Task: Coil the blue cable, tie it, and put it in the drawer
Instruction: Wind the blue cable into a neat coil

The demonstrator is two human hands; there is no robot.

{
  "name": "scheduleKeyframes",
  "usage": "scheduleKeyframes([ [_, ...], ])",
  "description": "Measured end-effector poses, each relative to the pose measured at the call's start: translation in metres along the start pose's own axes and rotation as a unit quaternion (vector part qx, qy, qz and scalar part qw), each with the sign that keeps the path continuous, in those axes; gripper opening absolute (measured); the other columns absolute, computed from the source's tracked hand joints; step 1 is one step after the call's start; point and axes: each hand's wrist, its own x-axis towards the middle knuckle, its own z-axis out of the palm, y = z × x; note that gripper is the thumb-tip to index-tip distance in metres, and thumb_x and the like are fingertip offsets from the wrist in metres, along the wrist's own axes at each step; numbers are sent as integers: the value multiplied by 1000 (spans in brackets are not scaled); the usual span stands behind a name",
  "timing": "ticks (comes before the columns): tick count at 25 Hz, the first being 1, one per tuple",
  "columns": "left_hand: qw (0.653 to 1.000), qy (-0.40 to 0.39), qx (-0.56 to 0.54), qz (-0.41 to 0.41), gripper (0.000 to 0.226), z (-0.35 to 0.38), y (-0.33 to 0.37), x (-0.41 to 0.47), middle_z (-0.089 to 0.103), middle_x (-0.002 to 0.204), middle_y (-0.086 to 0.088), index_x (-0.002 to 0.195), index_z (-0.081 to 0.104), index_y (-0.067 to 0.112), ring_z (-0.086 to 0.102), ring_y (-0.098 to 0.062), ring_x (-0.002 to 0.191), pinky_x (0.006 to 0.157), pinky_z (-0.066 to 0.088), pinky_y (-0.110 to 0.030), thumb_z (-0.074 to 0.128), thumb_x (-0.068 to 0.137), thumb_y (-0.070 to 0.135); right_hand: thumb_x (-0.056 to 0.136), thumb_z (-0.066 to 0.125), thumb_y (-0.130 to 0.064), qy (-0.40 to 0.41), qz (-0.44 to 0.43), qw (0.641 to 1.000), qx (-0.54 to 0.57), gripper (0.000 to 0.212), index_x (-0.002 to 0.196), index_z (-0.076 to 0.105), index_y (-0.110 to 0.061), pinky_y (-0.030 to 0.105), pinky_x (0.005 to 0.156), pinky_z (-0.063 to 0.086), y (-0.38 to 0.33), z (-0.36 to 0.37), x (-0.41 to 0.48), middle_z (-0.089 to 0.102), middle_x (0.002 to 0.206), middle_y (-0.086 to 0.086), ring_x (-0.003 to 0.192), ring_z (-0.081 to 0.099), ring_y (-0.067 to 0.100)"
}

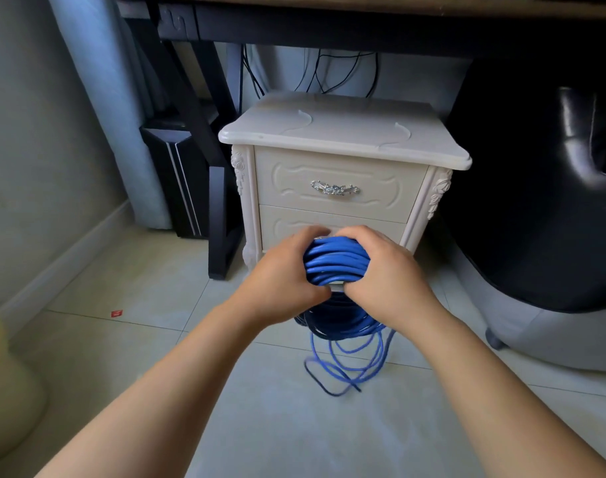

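Both hands clasp a coiled blue round cable point(336, 262) in front of a cream carved bedside cabinet point(343, 132).

A small red scrap point(116, 313) lies on the pale tiled floor point(122, 339) at far left, and a black computer tower point(179, 177) stands by the wall. The left hand point(282, 282) curls round the left side of the bundle, fingers over the top and thumb underneath. The right hand point(389, 281) grips the right side the same way. The bundle is held in the air between them, just before the cabinet's lower drawer front. Slack blue loops hang below the hands and trail onto the floor. The upper drawer point(339, 167), with its ornate silver handle point(334, 188), is closed. A black glossy leather chair point(553, 201) stands at right.
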Motion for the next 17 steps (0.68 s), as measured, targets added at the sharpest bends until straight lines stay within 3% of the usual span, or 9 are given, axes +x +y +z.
scheduleKeyframes([
  [2,998,33,-34,-43,37,0,3,0,61,76,7,99,57,18,54,-6,62,54,41,-15,67,68,1,67,66,-9,-14,19,999,37,59,114,48,-41,25,66,45,1,-2,-1,62,93,-12,78,57,15],
  [4,992,51,-92,-72,29,-1,7,1,55,63,7,88,57,14,45,-6,49,46,36,-16,66,67,-3,69,72,-15,-21,43,993,104,63,118,47,-46,19,69,48,4,-6,-1,63,96,-11,78,62,9],
  [7,962,91,-216,-143,26,-5,4,4,52,53,10,78,58,17,45,-11,48,48,37,-21,68,61,1,72,81,-22,-1,74,972,224,63,123,52,-44,17,84,48,12,-8,-3,65,110,-15,96,64,1],
  [11,866,176,-411,-225,25,-8,-3,10,50,59,-2,80,58,12,50,-24,59,66,48,-38,62,56,5,76,81,-21,63,125,932,335,59,126,52,-33,24,88,52,12,14,-10,68,109,-13,99,66,1],
  [14,815,199,-473,-268,17,-2,6,7,47,59,-3,81,54,11,47,-19,53,55,43,-29,57,71,-3,81,77,-18,47,196,874,441,50,121,49,-28,38,81,60,-3,36,-16,70,104,-1,92,71,14],
  [17,777,193,-523,-293,16,12,12,1,46,57,-2,81,53,10,47,-18,53,58,41,-32,54,76,-5,79,77,-13,81,248,810,525,44,117,54,-20,43,83,56,-2,43,-12,72,92,4,89,72,23],
])
